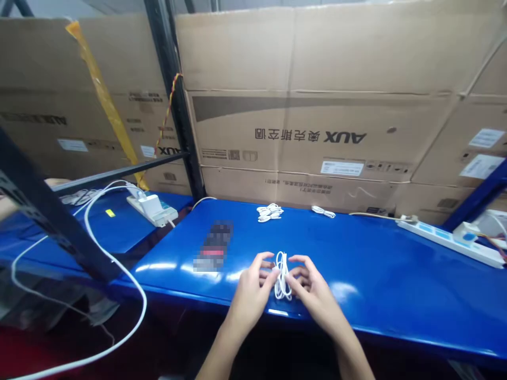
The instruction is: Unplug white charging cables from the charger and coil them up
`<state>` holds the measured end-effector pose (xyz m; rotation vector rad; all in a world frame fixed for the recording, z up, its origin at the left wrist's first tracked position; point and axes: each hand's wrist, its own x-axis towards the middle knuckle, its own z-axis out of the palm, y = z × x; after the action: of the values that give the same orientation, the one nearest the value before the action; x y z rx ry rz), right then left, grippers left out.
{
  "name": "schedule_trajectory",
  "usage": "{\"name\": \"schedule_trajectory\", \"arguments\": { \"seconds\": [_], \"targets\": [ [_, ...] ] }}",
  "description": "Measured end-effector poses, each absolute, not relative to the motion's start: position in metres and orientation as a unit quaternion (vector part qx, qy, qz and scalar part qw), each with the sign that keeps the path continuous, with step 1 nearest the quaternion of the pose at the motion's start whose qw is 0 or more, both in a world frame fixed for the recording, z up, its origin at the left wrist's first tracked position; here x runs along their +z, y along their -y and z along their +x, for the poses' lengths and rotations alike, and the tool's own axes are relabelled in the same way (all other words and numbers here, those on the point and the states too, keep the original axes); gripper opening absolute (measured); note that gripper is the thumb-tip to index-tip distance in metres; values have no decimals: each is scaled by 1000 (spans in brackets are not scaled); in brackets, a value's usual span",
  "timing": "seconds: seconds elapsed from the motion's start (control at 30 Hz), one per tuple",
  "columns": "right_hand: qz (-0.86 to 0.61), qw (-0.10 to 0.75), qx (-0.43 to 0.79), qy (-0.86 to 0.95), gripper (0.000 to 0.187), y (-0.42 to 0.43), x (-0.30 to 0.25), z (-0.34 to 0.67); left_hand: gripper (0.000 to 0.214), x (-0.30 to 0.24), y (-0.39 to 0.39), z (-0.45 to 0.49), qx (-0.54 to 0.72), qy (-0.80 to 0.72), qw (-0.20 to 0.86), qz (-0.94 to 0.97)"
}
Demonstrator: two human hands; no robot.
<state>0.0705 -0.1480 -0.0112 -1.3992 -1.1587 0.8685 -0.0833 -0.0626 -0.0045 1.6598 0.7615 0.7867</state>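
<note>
A white cable (282, 277), gathered into a long looped coil, stands out between my two hands near the front edge of the blue table (380, 274). My left hand (255, 279) grips the coil's left side, its thumb against the loops. From the right, my right hand (311, 285) pinches the same coil with thumb and bent fingers. Some fingertips are hidden behind the cable. Farther back on the table lie a small pile of bundled white cables (270, 212) and, to its right, a single bundled cable (323, 212).
A blurred-out dark object (216, 245) lies left of my hands. White power strips stand at the right (451, 240) and on the left table (152, 208). A thick white cord (144, 301) hangs by a dark metal post (59, 211). Cardboard boxes (317, 116) line the back.
</note>
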Motion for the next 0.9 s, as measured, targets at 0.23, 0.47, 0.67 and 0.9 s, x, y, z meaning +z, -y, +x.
{"name": "schedule_trajectory", "arguments": {
  "seconds": [0.23,0.47,0.67,0.9],
  "targets": [
    [-532,543,417,498,49,150,-4,70,77,-1,55,-91,279,-261,664,643],
    [-619,473,311,544,52,148,-7,64,51,-10,52,-91,318,-268,636,650],
    [-679,414,219,566,31,146,-11,52,43,-12,54,-90,345,-291,623,639],
    [-657,425,236,577,38,149,-10,56,41,-19,51,-87,369,-320,510,708]
  ]
}}
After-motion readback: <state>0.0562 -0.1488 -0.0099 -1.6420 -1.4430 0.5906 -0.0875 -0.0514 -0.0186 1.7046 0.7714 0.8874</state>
